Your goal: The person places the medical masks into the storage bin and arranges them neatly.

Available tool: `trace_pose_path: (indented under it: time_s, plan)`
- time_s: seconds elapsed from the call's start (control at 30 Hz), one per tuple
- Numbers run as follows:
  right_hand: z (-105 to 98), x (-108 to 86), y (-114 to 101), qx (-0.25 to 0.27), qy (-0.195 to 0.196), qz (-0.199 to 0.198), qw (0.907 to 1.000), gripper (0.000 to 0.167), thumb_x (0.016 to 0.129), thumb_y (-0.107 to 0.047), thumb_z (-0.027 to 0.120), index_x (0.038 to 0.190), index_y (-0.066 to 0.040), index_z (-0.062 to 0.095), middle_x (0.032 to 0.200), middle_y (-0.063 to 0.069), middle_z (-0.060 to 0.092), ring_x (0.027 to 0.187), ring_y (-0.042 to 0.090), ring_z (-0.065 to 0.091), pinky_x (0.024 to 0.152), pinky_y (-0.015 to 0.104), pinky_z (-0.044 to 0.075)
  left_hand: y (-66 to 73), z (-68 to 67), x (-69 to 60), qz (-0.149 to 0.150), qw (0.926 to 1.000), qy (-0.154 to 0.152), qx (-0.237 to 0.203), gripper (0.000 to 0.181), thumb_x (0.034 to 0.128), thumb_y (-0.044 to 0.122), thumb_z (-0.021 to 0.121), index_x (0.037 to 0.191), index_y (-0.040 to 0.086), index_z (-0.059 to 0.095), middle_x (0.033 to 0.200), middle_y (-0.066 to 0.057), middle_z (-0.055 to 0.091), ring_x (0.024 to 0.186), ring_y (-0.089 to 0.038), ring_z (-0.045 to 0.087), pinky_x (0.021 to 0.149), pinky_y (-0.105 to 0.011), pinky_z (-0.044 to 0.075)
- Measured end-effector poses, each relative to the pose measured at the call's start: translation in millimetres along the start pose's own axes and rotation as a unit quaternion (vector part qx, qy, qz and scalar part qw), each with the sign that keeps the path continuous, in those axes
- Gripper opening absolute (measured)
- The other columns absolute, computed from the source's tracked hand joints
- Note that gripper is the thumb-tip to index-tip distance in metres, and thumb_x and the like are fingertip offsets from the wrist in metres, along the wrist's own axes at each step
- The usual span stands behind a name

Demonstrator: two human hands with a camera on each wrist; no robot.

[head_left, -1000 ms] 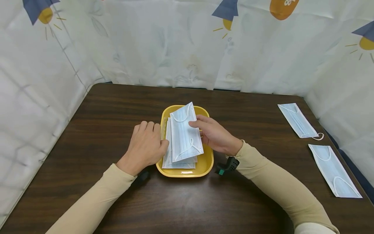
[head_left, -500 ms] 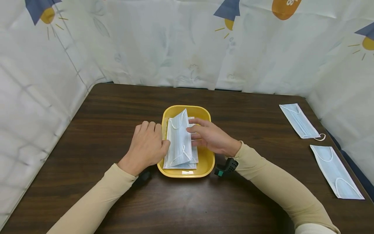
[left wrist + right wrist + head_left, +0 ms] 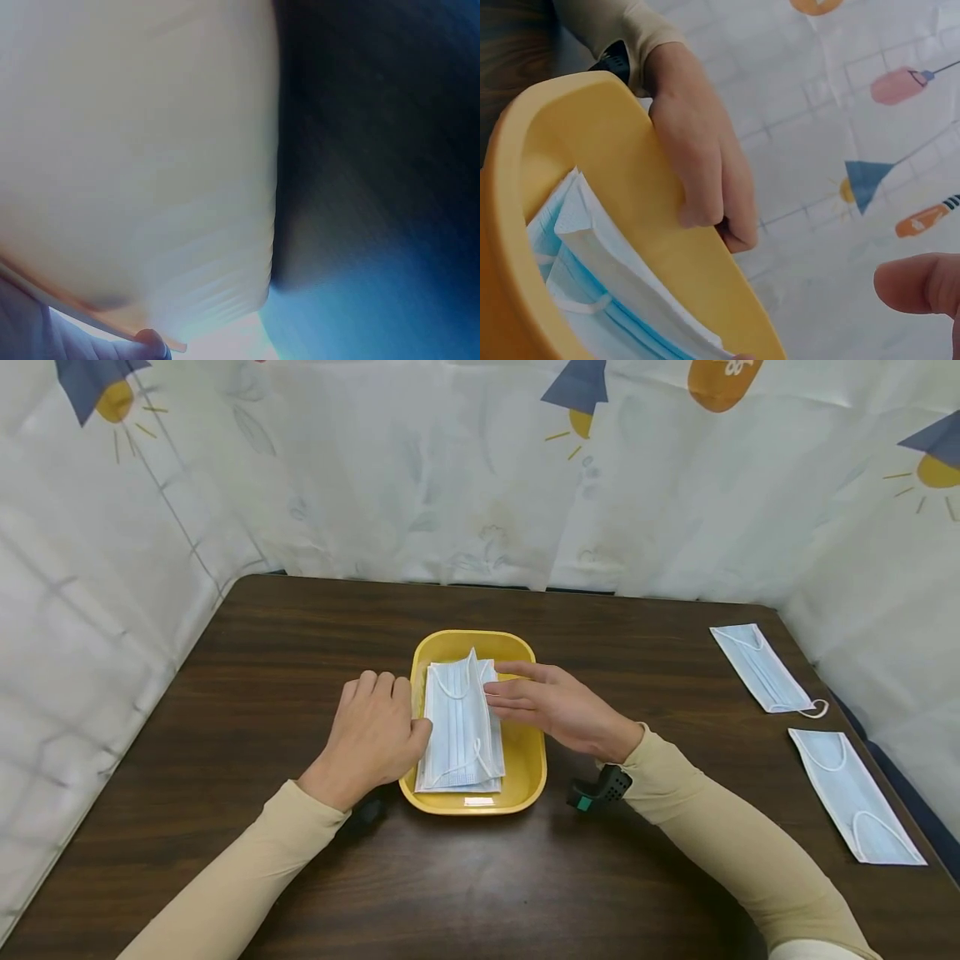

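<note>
A yellow plastic basket (image 3: 525, 768) stands mid-table with a stack of light blue face masks (image 3: 459, 727) lying in it. The top mask lies a little askew, one corner sticking up at the far end. My left hand (image 3: 369, 731) grips the basket's left rim; in the right wrist view its thumb is inside the wall and its fingers outside. The left wrist view is mostly the basket's outer wall (image 3: 150, 150), pale and blurred. Beside the stack's right edge, my right hand (image 3: 562, 706) has its fingers extended, the tips at the masks. Its thumb (image 3: 922, 283) stands apart in the right wrist view.
Two more face masks lie near the table's right edge, one farther back (image 3: 763, 668) and one closer (image 3: 855, 797). A white patterned curtain (image 3: 420, 477) encloses the dark wooden table (image 3: 315, 618) at the back and sides.
My right hand has let go of the top mask, which has dropped flatter onto the stack. That hand's fingers have straightened and it has drawn slightly right. The left hand keeps its grip.
</note>
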State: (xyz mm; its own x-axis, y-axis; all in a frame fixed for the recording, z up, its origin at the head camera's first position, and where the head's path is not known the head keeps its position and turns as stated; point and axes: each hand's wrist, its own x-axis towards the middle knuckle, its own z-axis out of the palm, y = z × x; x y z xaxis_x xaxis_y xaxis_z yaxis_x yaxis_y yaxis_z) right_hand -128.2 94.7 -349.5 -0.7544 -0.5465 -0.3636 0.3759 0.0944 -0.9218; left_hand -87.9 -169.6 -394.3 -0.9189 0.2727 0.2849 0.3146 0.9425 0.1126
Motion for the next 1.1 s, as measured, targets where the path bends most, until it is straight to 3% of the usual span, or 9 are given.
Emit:
trace_pose_path:
  time_s: [0.37, 0.57, 0.9, 1.1]
  plan:
    - [-12, -14.8, 2, -0.009, 0.023, -0.030, 0.9992, 0.062, 0.104, -0.016, 0.056, 0.158, -0.002, 0.030, 0.160, 0.020, 0.046, 0.146, 0.037, 0.050, 0.112, 0.039, 0.050, -0.7, 0.5, -0.4, 0.005, 0.9999, 0.008, -0.004, 0.024, 0.0881, 0.023, 0.053, 0.072, 0.007, 0.044, 0.072, -0.010, 0.043, 0.072, -0.030, 0.040, 0.070, -0.041, 0.036]
    - [-20, -24.9, 4, -0.065, 0.075, -0.050, 0.9938, 0.052, 0.103, -0.019, 0.058, 0.150, -0.002, 0.043, 0.152, 0.010, 0.052, 0.140, 0.030, 0.056, 0.105, 0.028, 0.055, -0.9, 0.2, 0.0, 0.005, 1.0000, 0.006, -0.005, 0.024, 0.0878, 0.023, 0.053, 0.072, 0.007, 0.044, 0.071, -0.010, 0.042, 0.072, -0.030, 0.039, 0.069, -0.040, 0.035]
    - [-36, -37.8, 10, -0.093, 0.120, -0.068, 0.9860, 0.044, 0.103, -0.022, 0.058, 0.143, -0.007, 0.047, 0.150, 0.013, 0.050, 0.135, 0.034, 0.053, 0.097, 0.023, 0.055, -1.2, 0.1, 0.8, 0.001, 1.0000, 0.003, -0.007, 0.024, 0.0881, 0.023, 0.053, 0.072, 0.007, 0.044, 0.071, -0.010, 0.043, 0.073, -0.030, 0.039, 0.070, -0.041, 0.035]
    - [-47, -47.2, 12, -0.096, 0.145, -0.079, 0.9817, 0.038, 0.104, -0.021, 0.056, 0.139, -0.009, 0.048, 0.143, 0.009, 0.052, 0.123, 0.025, 0.058, 0.094, 0.022, 0.055, -0.5, 0.0, 1.7, 0.000, 1.0000, -0.002, -0.003, 0.025, 0.0887, 0.024, 0.053, 0.073, 0.006, 0.044, 0.071, -0.010, 0.043, 0.073, -0.030, 0.038, 0.069, -0.040, 0.034]
